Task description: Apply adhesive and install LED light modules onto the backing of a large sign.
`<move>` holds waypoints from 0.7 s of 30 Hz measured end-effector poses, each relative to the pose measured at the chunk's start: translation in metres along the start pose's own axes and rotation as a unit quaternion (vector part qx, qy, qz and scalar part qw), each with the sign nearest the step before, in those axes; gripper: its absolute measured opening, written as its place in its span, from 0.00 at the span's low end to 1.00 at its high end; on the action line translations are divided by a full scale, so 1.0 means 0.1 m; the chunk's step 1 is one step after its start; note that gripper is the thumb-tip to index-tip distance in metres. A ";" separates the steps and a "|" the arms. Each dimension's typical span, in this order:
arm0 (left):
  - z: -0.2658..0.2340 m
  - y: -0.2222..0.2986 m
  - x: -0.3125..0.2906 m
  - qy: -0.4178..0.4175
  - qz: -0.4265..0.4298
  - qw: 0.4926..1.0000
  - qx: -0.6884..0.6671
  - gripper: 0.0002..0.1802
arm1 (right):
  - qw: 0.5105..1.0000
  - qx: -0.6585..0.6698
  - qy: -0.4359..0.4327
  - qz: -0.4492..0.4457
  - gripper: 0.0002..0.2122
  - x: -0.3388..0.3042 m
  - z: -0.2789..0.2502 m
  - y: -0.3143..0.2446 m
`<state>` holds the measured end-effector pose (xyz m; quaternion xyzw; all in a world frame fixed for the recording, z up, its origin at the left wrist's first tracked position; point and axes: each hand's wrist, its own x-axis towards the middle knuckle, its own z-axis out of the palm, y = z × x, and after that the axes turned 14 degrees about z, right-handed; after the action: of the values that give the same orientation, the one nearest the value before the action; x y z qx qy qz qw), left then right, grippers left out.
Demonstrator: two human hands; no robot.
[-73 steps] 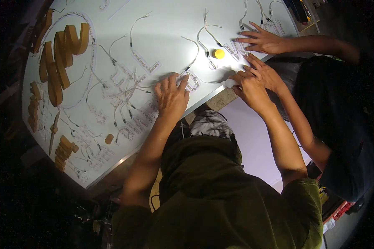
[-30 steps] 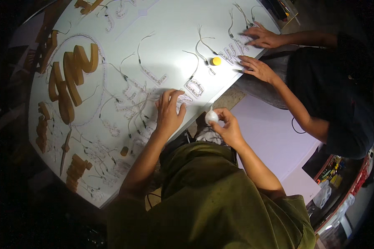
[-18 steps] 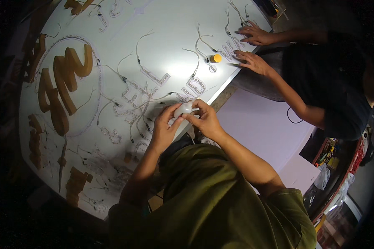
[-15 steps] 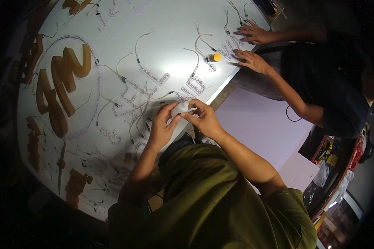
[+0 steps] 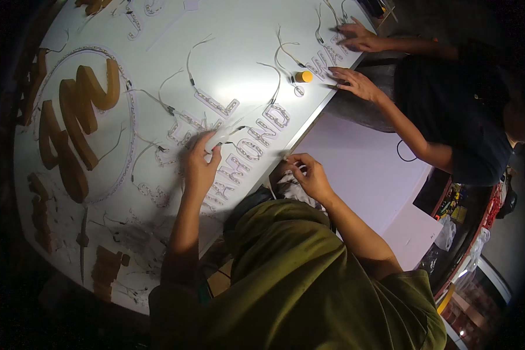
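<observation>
Beside table edge (image 5: 310, 122) (open room), right hand (image 5: 314, 178) hovers.

Workshop: white worktable (image 5: 239, 29) spread with wired letter shapes (image 5: 266, 132), brown script-like piece (image 5: 71, 111); tools (image 5: 451, 203) heaped nearby.

White table (image 5: 245, 49) with wired letter shapes (image 5: 216, 105)
</observation>
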<state>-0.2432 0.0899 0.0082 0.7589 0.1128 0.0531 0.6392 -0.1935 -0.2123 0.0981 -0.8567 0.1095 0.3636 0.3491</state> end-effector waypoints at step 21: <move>0.10 0.16 0.17 -0.043 0.046 0.991 0.121 0.20 | 0.996 -0.017 0.022 0.084 0.10 -0.20 -0.04 0.19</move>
<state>-0.2228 0.0822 0.0212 0.8368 0.0560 0.0358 0.5435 -0.2140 -0.2298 0.1040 -0.8577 0.1826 0.3749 0.3007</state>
